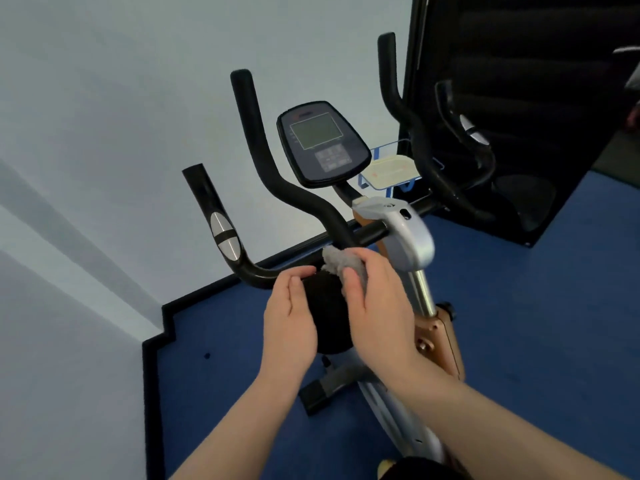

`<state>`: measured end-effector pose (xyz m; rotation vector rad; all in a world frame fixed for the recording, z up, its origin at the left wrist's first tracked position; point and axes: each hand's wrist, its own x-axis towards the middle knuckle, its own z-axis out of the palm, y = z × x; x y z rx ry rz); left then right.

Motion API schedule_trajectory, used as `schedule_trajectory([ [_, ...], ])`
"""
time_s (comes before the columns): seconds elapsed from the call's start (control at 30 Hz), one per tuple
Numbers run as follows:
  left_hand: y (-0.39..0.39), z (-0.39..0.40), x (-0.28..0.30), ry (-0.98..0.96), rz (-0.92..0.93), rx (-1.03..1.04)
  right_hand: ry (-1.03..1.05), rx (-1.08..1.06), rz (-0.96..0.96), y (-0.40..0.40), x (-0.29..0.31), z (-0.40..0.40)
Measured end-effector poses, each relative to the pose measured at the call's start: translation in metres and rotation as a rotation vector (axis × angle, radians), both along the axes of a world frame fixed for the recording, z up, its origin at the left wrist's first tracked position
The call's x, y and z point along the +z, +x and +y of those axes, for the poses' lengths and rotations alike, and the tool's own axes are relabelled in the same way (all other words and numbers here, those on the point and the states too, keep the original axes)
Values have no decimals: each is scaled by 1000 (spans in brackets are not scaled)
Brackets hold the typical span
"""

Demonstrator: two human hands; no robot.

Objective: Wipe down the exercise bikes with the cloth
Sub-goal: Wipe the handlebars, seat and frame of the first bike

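Bike [408,237] on blue floor [519,323], console [323,143] above handlebars [263,157]. Right hand [377,306] grips grey cloth [343,263] just below the handlebar stem — left hand [291,317] beside it, fingers relaxed, holding nothing.

I see the grey fluffy cloth [341,263] bunched against the black handlebar [277,174] of the upright exercise bike [408,237], probably touching it.

left hand [289,315]: bare, no glove, ring or watch | right hand [375,306]: bare likewise | both forearms were uncovered, no sleeve seen
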<state>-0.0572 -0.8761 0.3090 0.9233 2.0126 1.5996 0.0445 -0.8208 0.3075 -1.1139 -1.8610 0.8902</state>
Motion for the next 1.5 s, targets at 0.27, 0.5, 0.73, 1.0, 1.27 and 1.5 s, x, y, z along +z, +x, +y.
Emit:
schedule_trajectory([
  [0.27, -5, -1, -4, 2, -16, -77, -179, -135, 247, 1, -25, -35],
  [0.5, -7, -3, -5, 18, -112, -105, -31, -152, 69, -1, -11, -22],
  [0.73, -7, -4, -3, 63, -300, -130, 247, -295, 39, 0, 5, -26],
  [1.0, -6, -9, -4, 122, -292, -175, 385, -146, -201, -12, 4, -33],
  [1.27, -5, -8, -3, 140, -340, -164, 130, -49, -125, -20, -4, -40],
  [1.5, -6, -7, -9, 147, -302, -154, 175, -62, -147, -24, 4, -38],
])
